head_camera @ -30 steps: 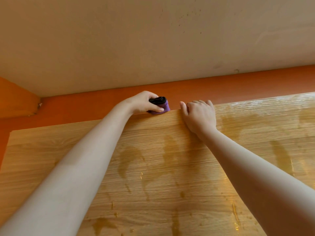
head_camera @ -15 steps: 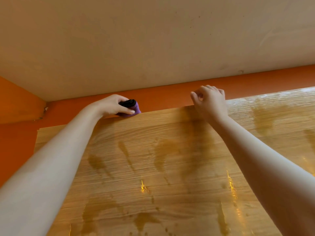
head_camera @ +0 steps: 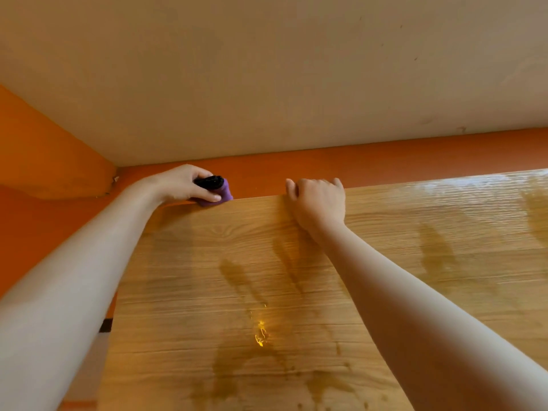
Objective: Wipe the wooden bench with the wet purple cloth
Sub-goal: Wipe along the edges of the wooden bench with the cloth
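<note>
So the cloth (head_camera: 221, 197) is found a bit left of centre in the upper half of the frame, pressed right on the far edge of the desk (head_camera: 184, 292), where the wood meets the orange band (head_camera: 370, 163). It's bunched up small and held in the left hand (head_camera: 181, 183). That grip is closed round it, with the thumb laid along the near side and the fingers wrapped over the top. A black thing (head_camera: 209, 181) is tucked into the same grip on top of the purple, and whether it's part of the cloth or something separate can't be told. The right hand (head_camera: 318, 200) is placed just to the right at the same far edge, near the cloth but apart from it. Its grip is narrow too: the fingers are hooked over the desk's edge, knuckles up, thumb stuck out to the left, fingertips hidden behind the edge. Both forearms are stretched in from the bottom corners. Most of the lower frame is taken up by the desk's light wood grain, and wet streaks (head_camera: 237, 277) are spread across the centre, bottom and right. A bright glint (head_camera: 260, 336) is caught low centre. The top half is filled by a plain beige wall (head_camera: 267, 69), with a few small dark marks at the upper right.
</note>
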Demonstrator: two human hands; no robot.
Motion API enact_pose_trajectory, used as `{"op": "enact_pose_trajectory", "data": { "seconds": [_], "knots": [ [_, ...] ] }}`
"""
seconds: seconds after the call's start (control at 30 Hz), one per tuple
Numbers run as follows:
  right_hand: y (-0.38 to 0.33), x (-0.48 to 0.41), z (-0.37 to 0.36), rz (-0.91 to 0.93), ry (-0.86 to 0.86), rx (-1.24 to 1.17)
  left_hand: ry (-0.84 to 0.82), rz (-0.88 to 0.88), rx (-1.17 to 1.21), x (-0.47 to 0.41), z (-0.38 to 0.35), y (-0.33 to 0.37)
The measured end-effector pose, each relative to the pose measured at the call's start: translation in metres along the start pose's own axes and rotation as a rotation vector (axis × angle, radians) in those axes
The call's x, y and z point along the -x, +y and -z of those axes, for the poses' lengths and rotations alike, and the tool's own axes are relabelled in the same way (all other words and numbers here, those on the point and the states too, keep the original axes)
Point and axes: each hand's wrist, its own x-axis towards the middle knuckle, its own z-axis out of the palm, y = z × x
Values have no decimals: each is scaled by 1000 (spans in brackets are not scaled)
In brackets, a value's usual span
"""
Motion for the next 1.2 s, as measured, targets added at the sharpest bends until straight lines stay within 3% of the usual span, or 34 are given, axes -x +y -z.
{"op": "enact_pose_trajectory", "data": {
  "seconds": [0.17,0.43,0.67,0.87,1.03,1.2],
  "knots": [
    [-1,0,0,15,-2,38,-4,16,22,4,9,-11],
    [-1,-2,-2,20,30,48,-74,-172,45,-29,-48,55],
    [-1,0,-2,23,15,28,-20,-97,36,-3,-12,8],
    [-1,0,-3,25,26,24,141,27,77,36,35,-59],
    [-2,-1,-3,8,32,40,75,55,-15,28,41,-57],
    [-2,-1,-4,-5,42,33,133,13,17,33,40,-69]
  ]
}}
